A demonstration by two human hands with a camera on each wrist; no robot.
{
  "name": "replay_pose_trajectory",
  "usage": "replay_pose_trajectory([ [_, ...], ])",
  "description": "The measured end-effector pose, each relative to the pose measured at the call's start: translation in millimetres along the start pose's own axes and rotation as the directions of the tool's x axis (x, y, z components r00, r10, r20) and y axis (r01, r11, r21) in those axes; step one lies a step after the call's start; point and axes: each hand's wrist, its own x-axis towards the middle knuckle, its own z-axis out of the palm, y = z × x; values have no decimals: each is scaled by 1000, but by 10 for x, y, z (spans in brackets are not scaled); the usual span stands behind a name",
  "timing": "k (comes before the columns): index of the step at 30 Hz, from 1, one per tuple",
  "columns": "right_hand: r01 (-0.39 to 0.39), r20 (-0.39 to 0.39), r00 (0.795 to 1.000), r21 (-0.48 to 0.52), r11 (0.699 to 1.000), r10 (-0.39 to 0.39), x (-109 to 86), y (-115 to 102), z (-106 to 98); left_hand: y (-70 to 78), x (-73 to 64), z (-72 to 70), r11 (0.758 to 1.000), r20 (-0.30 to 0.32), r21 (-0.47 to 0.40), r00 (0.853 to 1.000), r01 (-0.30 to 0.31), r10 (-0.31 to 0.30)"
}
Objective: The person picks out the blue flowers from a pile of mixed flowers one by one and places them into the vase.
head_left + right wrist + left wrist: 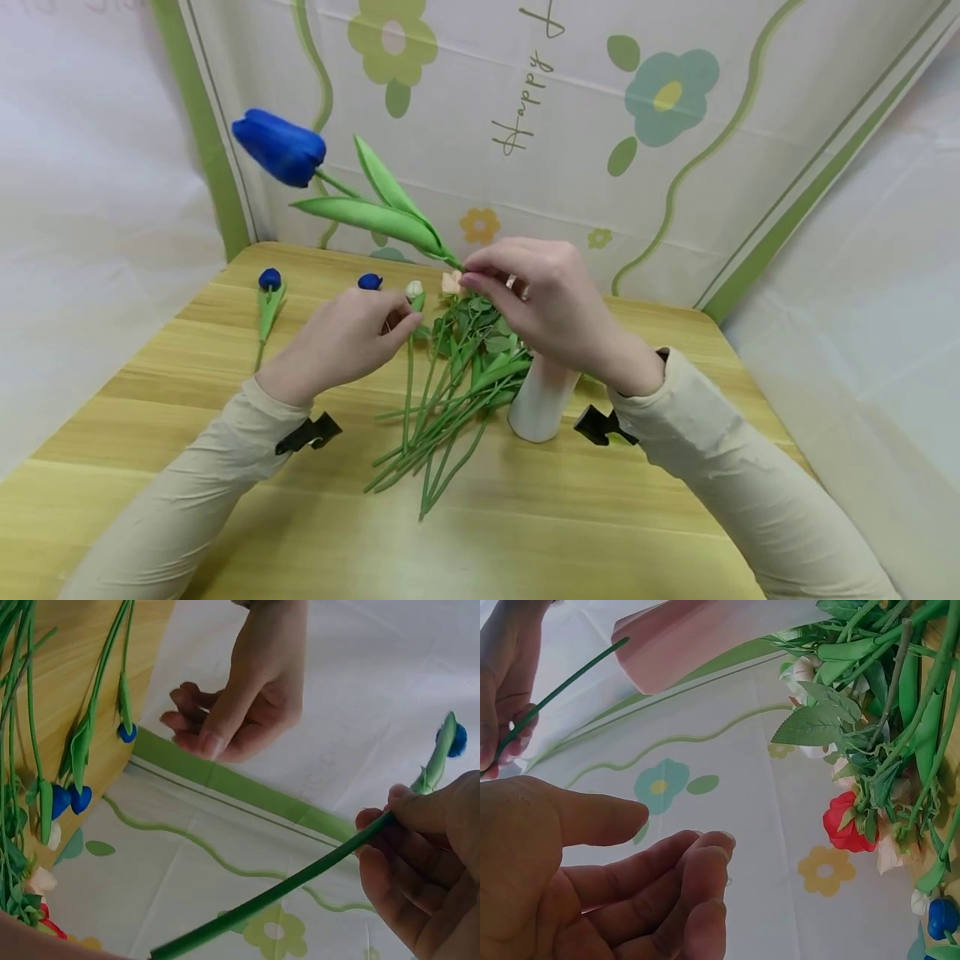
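My right hand (558,304) pinches the green stem of an artificial blue tulip (279,148) between thumb and fingers. The tulip is raised above the table, its bloom tilted to the upper left; in the right wrist view the lower stem (270,896) sticks out past the fingers. Lower and to the left, my left hand (341,342) hovers with loosely bent fingers and nothing in them, as the left wrist view shows. Behind the right wrist stands a pale vase (536,408), its upper part partly hidden by that hand. Next to it lies a heap of flower stems (442,429).
A single blue tulip (270,281) lies at the table's back left, and another blue bloom (370,282) shows behind my left hand. A white bud (414,289), a peach flower (451,283) and a red rose (849,823) belong to the heap. A printed cloth (555,192) hangs behind the table.
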Motion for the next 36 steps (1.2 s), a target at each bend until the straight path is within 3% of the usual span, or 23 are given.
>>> replay_pose_trajectory([
  [12, 70, 72, 995, 62, 996, -74, 104, 49, -80, 7, -3, 25, 999, 57, 37, 998, -12, 9],
  [20, 51, 89, 995, -4, 999, -51, 88, 112, -111, 9, -2, 70, 1000, 102, 21, 995, -6, 4],
  [27, -58, 155, 987, 51, 997, 50, 18, 258, -146, 41, -10, 83, 999, 155, 17, 987, 30, -32],
  [32, -200, 263, 950, 96, 975, 169, -19, 358, -193, 24, -9, 101, 999, 163, 26, 986, 24, -28],
  [36, -268, 304, 924, 89, 959, 230, -60, 447, -210, 13, -4, 117, 999, 160, 39, 987, 4, -10],
])
